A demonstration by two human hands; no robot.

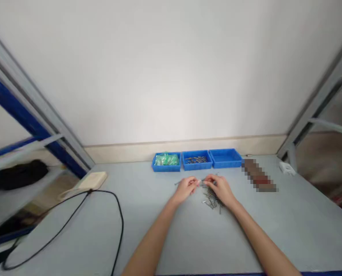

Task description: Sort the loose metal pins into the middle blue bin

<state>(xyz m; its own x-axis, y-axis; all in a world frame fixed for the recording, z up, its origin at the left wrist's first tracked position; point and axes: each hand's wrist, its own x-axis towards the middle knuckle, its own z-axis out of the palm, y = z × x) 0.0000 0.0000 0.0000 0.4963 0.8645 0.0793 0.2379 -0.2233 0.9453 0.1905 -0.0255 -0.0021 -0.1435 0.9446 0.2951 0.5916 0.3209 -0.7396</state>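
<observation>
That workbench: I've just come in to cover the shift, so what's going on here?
A person's left hand and right hand pinch a thin metal pin above a loose pile of pins on the table. Behind them stand three blue trays, one holding green packets, another holding pins.

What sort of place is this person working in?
Probably a light assembly workstation in a workshop or factory: three blue plastic parts bins line a grey workbench, loose metal pins lie on it, and steel shelving uprights frame it.
</observation>
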